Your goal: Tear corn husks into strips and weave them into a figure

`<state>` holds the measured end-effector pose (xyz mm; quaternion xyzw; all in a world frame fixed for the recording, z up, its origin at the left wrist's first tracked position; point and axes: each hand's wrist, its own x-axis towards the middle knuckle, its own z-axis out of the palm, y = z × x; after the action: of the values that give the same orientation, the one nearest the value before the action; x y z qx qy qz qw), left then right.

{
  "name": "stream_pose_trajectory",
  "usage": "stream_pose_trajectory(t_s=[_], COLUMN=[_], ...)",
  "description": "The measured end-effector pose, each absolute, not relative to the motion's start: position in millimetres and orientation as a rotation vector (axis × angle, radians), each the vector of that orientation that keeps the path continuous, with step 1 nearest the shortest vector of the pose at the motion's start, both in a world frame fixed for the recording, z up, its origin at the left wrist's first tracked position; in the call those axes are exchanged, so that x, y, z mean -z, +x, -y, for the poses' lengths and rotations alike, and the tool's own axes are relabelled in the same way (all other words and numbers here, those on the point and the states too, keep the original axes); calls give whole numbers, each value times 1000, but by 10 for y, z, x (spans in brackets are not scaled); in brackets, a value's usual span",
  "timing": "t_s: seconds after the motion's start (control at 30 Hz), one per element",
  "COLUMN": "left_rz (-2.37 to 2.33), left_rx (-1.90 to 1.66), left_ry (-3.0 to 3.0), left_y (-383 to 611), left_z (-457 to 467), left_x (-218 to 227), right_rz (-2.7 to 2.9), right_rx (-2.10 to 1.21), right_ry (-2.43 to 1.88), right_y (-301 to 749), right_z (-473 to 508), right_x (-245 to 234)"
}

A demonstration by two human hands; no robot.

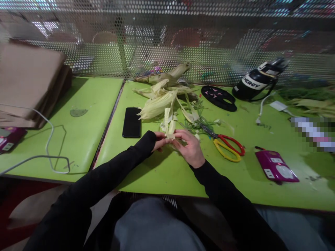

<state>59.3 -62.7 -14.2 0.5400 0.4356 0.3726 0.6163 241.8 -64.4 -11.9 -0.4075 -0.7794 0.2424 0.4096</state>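
Between my two hands is a pale strip of corn husk (169, 124), standing up from the fingertips. My left hand (159, 141) pinches its lower end from the left. From the right, the fingers of my right hand (190, 147) close on the same piece. Just beyond lies a heap of dried corn husks (160, 104), with green shreds (200, 111) on its right side. A black phone (132, 122) rests flat to the left of the heap. Scissors (227, 146) with one red and one yellow handle lie to the right of my right hand, blades toward the shreds.
A black palette (218, 98) and a tilted black bottle (255, 82) lie near the perforated metal screen (99, 52). At right is a purple power socket (277, 166). Brown cardboard (28, 76) and a grey cable (51, 139) occupy the left. A seam divides the green table (157, 177).
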Motion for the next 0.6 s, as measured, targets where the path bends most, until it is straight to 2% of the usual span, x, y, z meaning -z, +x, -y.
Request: stream_pose_trajectory(t_s=[0.17,0.43,0.6], left_rz=[-1068,-1032,-947], left_rx=[-887,-847,-806], left_ry=[1278,1098,967], left_y=[618,680,669], left_z=[643,664,677], left_x=[145,177,163], right_rz=[1964,1575,1597], right_rx=[-649,-1203,-1331], right_ry=[-1033,-1044,-1077], right_y=[2387,2378,2419], right_z=[668,649,635], right_x=[147,159,108])
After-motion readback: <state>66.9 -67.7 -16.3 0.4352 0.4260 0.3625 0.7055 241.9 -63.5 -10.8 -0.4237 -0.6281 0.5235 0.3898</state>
